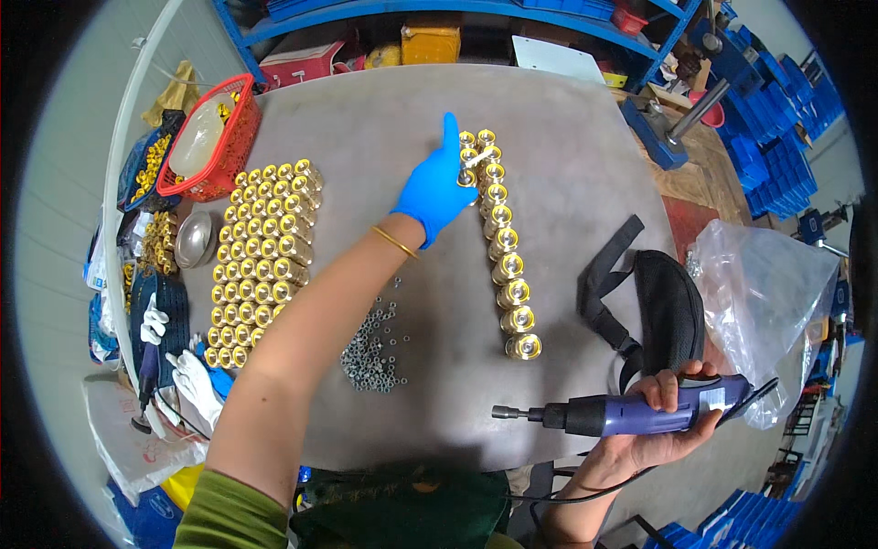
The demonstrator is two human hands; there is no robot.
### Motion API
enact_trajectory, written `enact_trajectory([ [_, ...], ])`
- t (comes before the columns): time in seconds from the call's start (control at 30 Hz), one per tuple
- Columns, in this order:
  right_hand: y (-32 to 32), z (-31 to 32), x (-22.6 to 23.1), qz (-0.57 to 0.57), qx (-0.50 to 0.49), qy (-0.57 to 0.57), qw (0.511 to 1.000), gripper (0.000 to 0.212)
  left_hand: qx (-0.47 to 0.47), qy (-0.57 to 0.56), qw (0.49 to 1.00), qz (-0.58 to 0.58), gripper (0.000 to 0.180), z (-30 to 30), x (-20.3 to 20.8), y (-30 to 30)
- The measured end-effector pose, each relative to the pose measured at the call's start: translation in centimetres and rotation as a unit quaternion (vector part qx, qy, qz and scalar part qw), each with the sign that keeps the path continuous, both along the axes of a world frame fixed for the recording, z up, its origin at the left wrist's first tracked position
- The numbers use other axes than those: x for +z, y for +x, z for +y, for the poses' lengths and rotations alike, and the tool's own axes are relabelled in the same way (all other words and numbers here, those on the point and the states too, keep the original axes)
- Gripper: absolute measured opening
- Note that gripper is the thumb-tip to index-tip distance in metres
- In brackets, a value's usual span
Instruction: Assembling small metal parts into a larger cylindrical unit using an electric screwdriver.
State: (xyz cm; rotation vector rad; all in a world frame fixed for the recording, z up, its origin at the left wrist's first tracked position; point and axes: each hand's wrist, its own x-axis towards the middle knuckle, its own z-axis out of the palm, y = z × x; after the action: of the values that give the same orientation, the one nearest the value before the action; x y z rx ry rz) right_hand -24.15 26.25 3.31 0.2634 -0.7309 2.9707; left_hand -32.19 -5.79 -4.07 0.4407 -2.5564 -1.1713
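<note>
My left hand (435, 189), in a blue glove, reaches to the far end of a row of brass valve fittings (503, 242). Its fingers curl around a brass fitting (466, 177) beside that row, while one digit points away from me. A small pale stem-like piece (479, 157) shows next to the fingers; its kind is unclear. At the lower right, my bare right hand (651, 450) is closed around a purple electric screwdriver (608, 416). The screwdriver's socket bit points left over the table's near part. A loose pile of small metal nuts (370, 352) lies mid-table.
A block of several brass fittings (265, 242) stands at the left, near a metal bowl (195, 240) and a red basket (240, 137). A black strap pouch (666, 306) lies at the right edge, beside clear plastic (764, 284). Blue shelving (366, 20) borders the far side.
</note>
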Motion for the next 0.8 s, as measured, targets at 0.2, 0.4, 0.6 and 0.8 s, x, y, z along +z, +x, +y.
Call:
enact_trajectory([
  [0.2,0.0,-0.5,-0.1,-0.020,-0.005,0.012,1.000,0.044,-0.033,-0.074,0.996,0.049,0.082,-0.7,-1.2,-1.7],
  [0.4,0.3,-1.3,0.3,-0.018,0.032,0.011,0.999,0.043,-0.092,-0.120,0.987,-0.055,0.032,-1.7,2.3,-0.5],
  [0.6,0.0,-0.7,-0.2,0.007,0.060,0.003,0.998,0.043,0.095,0.223,0.970,0.020,0.022,0.1,3.4,10.5],
  [0.8,0.7,-3.2,-0.2,0.011,0.131,-0.024,0.991,0.042,0.154,-0.144,0.977,0.019,0.019,-0.6,-3.2,17.7],
])
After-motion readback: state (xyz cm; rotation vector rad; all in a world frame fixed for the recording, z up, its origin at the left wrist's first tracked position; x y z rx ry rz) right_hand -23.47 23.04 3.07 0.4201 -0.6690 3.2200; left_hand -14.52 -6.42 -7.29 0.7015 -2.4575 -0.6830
